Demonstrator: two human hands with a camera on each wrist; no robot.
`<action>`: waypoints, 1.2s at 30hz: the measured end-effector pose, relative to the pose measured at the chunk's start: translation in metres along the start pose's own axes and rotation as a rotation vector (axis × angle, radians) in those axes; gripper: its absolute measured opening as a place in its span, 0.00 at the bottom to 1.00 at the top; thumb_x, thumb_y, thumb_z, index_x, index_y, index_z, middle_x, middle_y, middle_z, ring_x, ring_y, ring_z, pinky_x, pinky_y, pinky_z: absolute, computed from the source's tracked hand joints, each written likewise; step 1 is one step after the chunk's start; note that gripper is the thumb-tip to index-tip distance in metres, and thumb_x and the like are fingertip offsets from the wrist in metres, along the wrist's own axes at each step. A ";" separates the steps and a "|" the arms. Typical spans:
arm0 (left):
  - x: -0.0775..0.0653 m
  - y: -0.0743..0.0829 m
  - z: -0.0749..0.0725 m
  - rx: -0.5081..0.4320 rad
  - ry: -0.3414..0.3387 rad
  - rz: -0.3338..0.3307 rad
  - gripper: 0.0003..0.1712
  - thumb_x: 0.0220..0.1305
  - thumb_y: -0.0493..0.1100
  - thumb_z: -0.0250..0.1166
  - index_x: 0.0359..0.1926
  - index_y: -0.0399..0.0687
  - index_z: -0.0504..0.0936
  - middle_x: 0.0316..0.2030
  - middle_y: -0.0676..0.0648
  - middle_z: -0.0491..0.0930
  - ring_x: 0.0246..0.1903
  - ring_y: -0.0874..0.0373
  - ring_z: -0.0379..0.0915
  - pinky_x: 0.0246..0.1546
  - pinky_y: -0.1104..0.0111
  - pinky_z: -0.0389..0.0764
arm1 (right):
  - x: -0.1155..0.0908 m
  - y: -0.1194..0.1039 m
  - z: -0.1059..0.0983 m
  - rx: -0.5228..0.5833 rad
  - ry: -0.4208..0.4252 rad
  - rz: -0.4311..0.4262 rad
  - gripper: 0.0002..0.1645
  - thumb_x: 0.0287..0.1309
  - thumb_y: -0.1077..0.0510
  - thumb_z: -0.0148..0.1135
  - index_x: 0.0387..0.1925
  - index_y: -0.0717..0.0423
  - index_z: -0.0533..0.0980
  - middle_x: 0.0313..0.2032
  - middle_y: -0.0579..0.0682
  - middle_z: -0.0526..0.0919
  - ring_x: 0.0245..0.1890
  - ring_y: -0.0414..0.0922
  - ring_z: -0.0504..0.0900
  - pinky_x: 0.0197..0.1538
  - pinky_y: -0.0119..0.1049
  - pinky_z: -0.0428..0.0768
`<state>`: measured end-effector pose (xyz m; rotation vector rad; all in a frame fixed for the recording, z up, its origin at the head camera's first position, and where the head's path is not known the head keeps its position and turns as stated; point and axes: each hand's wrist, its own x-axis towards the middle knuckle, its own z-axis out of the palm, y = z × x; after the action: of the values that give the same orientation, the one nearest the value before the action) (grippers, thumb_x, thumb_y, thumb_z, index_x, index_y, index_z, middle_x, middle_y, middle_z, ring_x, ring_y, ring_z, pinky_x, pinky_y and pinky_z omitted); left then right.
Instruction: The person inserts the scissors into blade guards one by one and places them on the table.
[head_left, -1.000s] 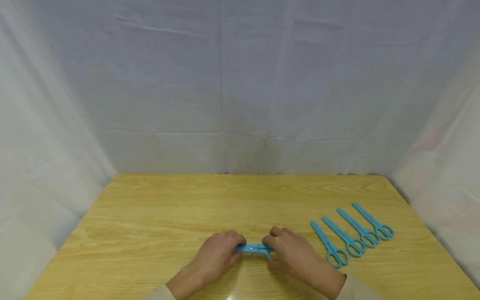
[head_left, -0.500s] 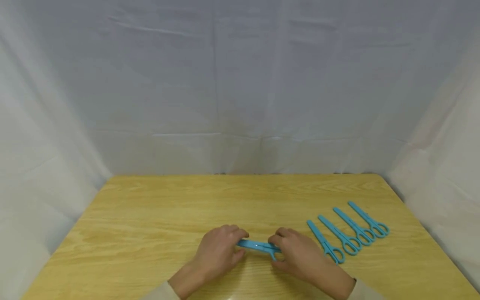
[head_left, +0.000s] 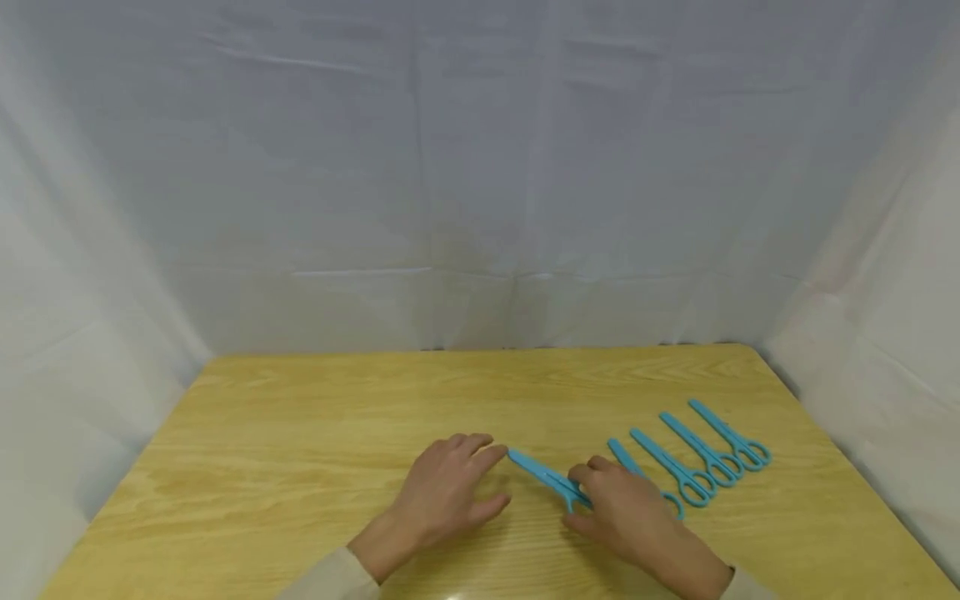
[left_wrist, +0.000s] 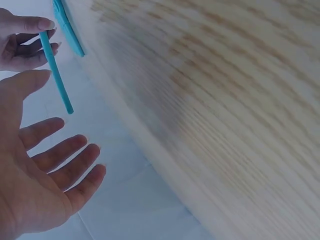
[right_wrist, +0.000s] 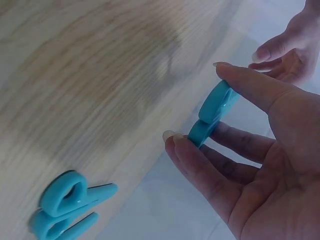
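Observation:
My right hand (head_left: pixel 622 508) grips blue scissors (head_left: pixel 542 473) by the handle end, their blades pointing up and left in the head view. In the right wrist view the thumb and fingers pinch the handle loops (right_wrist: pixel 212 110). My left hand (head_left: pixel 446 492) is beside the blade tip with fingers spread and nothing held. The left wrist view shows that left hand (left_wrist: pixel 50 160) apart from the scissors (left_wrist: pixel 57 75). Just right of my right hand lies another pair of blue scissors (head_left: pixel 624 456), partly covered by it.
Several more blue scissors, such as one pair (head_left: pixel 671 465) and the far right pair (head_left: pixel 727 432), lie in a slanted row on the wooden table (head_left: pixel 337 417). White cloth (head_left: pixel 480 167) hangs behind the table and at both sides.
My left hand has let go of the scissors' blade end and its fingers have spread. The right hand has carried the scissors rightward, and their blades have turned to point up and left.

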<state>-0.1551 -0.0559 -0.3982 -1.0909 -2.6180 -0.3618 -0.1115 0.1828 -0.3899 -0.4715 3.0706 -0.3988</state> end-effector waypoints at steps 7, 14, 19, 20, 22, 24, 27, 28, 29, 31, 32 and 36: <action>0.009 0.003 0.009 0.052 -0.047 0.063 0.33 0.59 0.64 0.61 0.60 0.52 0.75 0.57 0.45 0.74 0.54 0.50 0.72 0.50 0.54 0.74 | -0.010 0.012 0.008 -0.048 0.049 0.082 0.27 0.41 0.44 0.76 0.38 0.58 0.80 0.32 0.49 0.78 0.26 0.43 0.77 0.27 0.39 0.77; 0.015 0.009 0.016 0.089 -0.166 0.109 0.36 0.61 0.68 0.57 0.64 0.55 0.72 0.62 0.45 0.70 0.59 0.51 0.66 0.55 0.55 0.70 | -0.016 0.015 0.010 -0.061 -0.019 0.165 0.28 0.44 0.42 0.73 0.36 0.61 0.78 0.30 0.50 0.75 0.25 0.44 0.75 0.28 0.44 0.77; 0.017 0.013 0.019 0.114 -0.212 0.131 0.37 0.61 0.69 0.55 0.66 0.57 0.69 0.64 0.46 0.67 0.61 0.50 0.64 0.58 0.55 0.67 | -0.021 0.018 0.014 -0.086 -0.013 0.197 0.31 0.46 0.42 0.71 0.38 0.65 0.77 0.32 0.54 0.76 0.24 0.48 0.76 0.28 0.45 0.78; 0.018 0.014 0.019 0.118 -0.218 0.133 0.37 0.62 0.69 0.54 0.66 0.58 0.69 0.64 0.46 0.67 0.61 0.50 0.64 0.58 0.55 0.67 | -0.023 0.019 0.015 -0.087 -0.013 0.205 0.30 0.46 0.42 0.71 0.38 0.65 0.77 0.32 0.54 0.76 0.24 0.49 0.77 0.27 0.45 0.77; 0.018 0.015 0.020 0.124 -0.223 0.138 0.37 0.62 0.69 0.54 0.66 0.58 0.69 0.64 0.46 0.67 0.61 0.50 0.64 0.58 0.54 0.67 | -0.024 0.021 0.015 -0.084 -0.017 0.223 0.30 0.47 0.42 0.70 0.38 0.65 0.76 0.33 0.55 0.76 0.24 0.51 0.78 0.26 0.46 0.77; 0.019 0.015 0.021 0.133 -0.222 0.143 0.37 0.63 0.69 0.53 0.66 0.58 0.69 0.64 0.46 0.67 0.61 0.50 0.64 0.58 0.55 0.67 | -0.026 0.022 0.015 -0.080 -0.026 0.239 0.30 0.48 0.42 0.70 0.38 0.65 0.76 0.34 0.55 0.77 0.24 0.52 0.78 0.26 0.46 0.77; 0.019 0.016 0.022 0.142 -0.221 0.150 0.36 0.63 0.69 0.52 0.67 0.58 0.69 0.64 0.46 0.67 0.61 0.50 0.64 0.58 0.55 0.67 | -0.027 0.024 0.016 -0.075 -0.039 0.251 0.31 0.48 0.41 0.69 0.39 0.65 0.76 0.35 0.56 0.77 0.24 0.52 0.78 0.25 0.46 0.77; 0.019 0.016 0.023 0.144 -0.222 0.151 0.36 0.63 0.69 0.52 0.67 0.58 0.69 0.64 0.46 0.67 0.61 0.50 0.64 0.58 0.55 0.67 | -0.027 0.025 0.016 -0.076 -0.039 0.250 0.32 0.48 0.41 0.69 0.39 0.65 0.76 0.36 0.56 0.77 0.24 0.52 0.78 0.25 0.46 0.78; 0.019 0.016 0.023 0.146 -0.224 0.152 0.36 0.64 0.69 0.52 0.67 0.58 0.68 0.64 0.46 0.67 0.61 0.50 0.64 0.59 0.55 0.67 | -0.027 0.025 0.016 -0.082 -0.038 0.246 0.32 0.48 0.40 0.69 0.39 0.65 0.76 0.36 0.56 0.77 0.24 0.52 0.78 0.25 0.46 0.78; 0.019 0.016 0.024 0.152 -0.226 0.155 0.36 0.64 0.69 0.52 0.67 0.58 0.68 0.64 0.46 0.67 0.61 0.50 0.64 0.59 0.55 0.67 | -0.027 0.026 0.017 -0.094 -0.028 0.238 0.32 0.48 0.39 0.69 0.38 0.65 0.76 0.35 0.56 0.77 0.23 0.51 0.78 0.24 0.45 0.77; 0.019 0.016 0.025 0.157 -0.225 0.158 0.36 0.64 0.69 0.52 0.67 0.58 0.68 0.64 0.46 0.67 0.61 0.50 0.64 0.59 0.55 0.67 | -0.028 0.026 0.017 -0.101 -0.022 0.235 0.32 0.48 0.39 0.69 0.38 0.64 0.76 0.35 0.56 0.77 0.23 0.51 0.78 0.24 0.45 0.77; 0.018 0.016 0.026 0.176 -0.209 0.170 0.36 0.63 0.69 0.53 0.66 0.59 0.69 0.63 0.46 0.68 0.60 0.50 0.65 0.58 0.55 0.67 | -0.027 0.026 0.020 -0.139 -0.005 0.224 0.32 0.48 0.37 0.68 0.36 0.63 0.76 0.32 0.54 0.76 0.21 0.50 0.76 0.21 0.44 0.75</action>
<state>-0.1599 -0.0239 -0.4141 -1.3397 -2.6443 0.0211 -0.0922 0.2105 -0.4162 -0.1257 3.1123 -0.1790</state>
